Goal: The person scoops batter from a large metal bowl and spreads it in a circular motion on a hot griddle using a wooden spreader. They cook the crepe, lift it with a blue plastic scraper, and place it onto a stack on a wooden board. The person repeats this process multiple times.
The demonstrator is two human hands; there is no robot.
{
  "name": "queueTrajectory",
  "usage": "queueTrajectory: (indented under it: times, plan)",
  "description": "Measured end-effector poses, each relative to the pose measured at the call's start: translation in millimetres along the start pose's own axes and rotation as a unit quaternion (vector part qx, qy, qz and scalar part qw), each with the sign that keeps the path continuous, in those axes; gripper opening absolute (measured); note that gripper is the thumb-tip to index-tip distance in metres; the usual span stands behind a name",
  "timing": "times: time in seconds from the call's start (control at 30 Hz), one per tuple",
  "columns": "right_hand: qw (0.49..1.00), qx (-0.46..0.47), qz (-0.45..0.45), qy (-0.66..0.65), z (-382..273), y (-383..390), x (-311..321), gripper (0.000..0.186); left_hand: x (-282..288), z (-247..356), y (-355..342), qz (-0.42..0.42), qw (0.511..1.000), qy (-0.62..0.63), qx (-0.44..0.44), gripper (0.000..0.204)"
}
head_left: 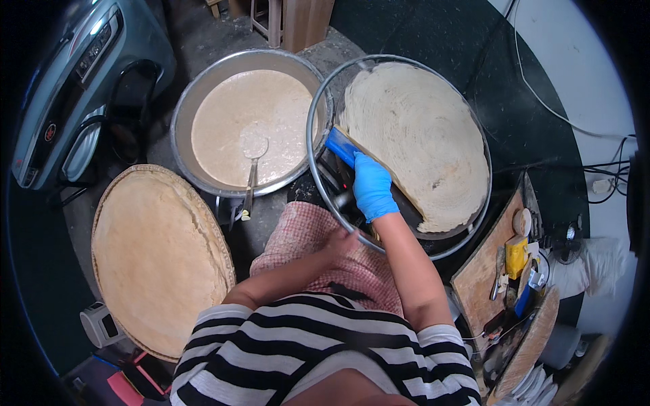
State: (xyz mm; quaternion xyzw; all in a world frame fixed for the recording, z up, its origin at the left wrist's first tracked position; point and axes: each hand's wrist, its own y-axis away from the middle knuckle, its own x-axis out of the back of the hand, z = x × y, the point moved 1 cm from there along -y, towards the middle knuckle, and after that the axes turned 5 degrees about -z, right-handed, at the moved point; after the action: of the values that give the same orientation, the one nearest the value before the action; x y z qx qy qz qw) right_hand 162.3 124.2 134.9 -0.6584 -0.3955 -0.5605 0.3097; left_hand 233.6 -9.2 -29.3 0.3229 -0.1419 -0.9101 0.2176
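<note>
My right hand (372, 188), in a blue glove, grips a blue-handled scraper (340, 145) at the near-left edge of a thin pale crepe (420, 135) spread over a round black griddle (406, 215) with a metal ring around it. My bare left hand (344, 241) rests near the griddle's front rim, over a checked apron; its fingers are mostly hidden. I wear a striped top.
A big metal bowl (196, 101) of beige batter with a ladle (252, 169) in it stands left of the griddle. A round tray stacked with finished crepes (159, 257) lies at lower left. A wooden board (477, 271) with small tools sits at right; cables run beyond.
</note>
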Motion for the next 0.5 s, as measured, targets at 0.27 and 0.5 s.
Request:
queueTrajectory:
  times: [0.27,0.5]
  plan:
    - [0.996,0.047,0.070,0.027,4,-31,-6,0.008,89,102,-59,0.159,0.985,-0.011,-0.068,0.027]
    - [1.000,-0.002,0.014,0.012,4,-57,-4,0.013,62,88,-38,0.165,0.981,-0.101,0.000,0.032]
